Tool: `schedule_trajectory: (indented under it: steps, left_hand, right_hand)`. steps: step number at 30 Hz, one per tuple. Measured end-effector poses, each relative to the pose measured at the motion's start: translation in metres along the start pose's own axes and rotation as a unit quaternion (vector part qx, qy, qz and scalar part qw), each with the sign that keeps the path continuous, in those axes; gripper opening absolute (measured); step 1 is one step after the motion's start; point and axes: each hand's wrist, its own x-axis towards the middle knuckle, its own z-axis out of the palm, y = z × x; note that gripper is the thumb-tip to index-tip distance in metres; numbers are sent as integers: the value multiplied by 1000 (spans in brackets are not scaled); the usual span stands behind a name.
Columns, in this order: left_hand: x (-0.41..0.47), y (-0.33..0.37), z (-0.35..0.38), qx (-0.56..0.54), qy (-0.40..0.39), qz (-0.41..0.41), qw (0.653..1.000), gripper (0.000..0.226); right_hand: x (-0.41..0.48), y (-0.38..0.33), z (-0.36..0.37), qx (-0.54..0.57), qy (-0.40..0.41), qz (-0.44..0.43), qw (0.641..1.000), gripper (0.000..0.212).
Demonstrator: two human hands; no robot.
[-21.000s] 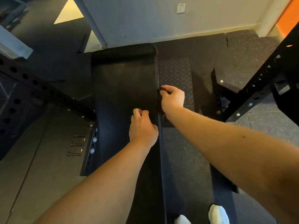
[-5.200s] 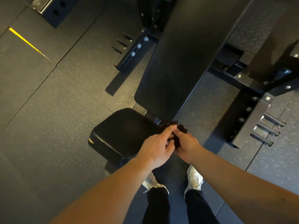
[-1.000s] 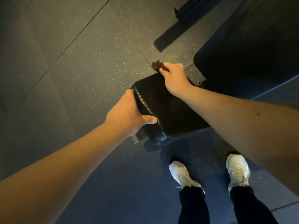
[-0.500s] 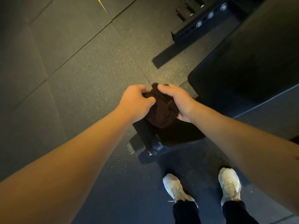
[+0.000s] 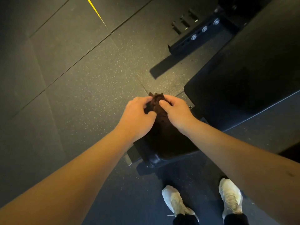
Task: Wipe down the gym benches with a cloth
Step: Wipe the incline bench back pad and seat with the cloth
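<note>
On my feed both hands were closed on the same thing. The left hand [image 5: 138,117] pinched one side of a dark brown, crumpled terry cloth [image 5: 159,109] and the right hand [image 5: 177,112] pinched the other, thumbs on top, so each grip was narrow and full of fabric. The cloth was bunched between them, its upper corners poking up past the knuckles. Its lower part hung down over the small black padded seat cushion [image 5: 170,148] of the bench, and I could not tell from this angle whether it touched the vinyl.

Just beyond the right hand lay the long black padded backrest [image 5: 243,75], running away to the upper right. To the left of that sat a black steel frame bar with silver bolts [image 5: 199,32] on the dark speckled rubber floor tiles [image 5: 73,78], with a thin yellow floor line [image 5: 96,13] at the top. A pair of white trainers [image 5: 176,202] stood near the seat's front end.

I read this step as a regrip: the cloth being gathered or refolded to a fresh face ahead of a pass, not a wiping stroke itself. The next move, as I judged it, called for one hand to take the wad under the palm, press it onto the seat cushion and sweep across its top and rolled front edge, while the other let go or steadied the pad
</note>
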Motion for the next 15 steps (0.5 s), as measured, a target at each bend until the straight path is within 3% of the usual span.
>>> schedule_trajectory:
  steps: [2,3,6,12,15]
  left_hand:
    - [3,-13,-3,223,0,-2,975,77]
    - [5,-18,-2,257,-17,-24,966,87]
    - [8,-30,3,210,-57,-93,972,98]
    - [10,-45,8,209,-93,-65,971,121]
    - [12,-49,6,199,-112,-59,972,124]
  right_hand:
    - [0,8,11,-57,-20,-14,998,34]
    - [0,16,20,-100,-55,-22,993,39]
    - [5,39,34,-284,-130,-33,949,49]
    - [39,37,25,-299,-120,-3,947,47]
    - [62,39,19,-332,-75,25,940,43]
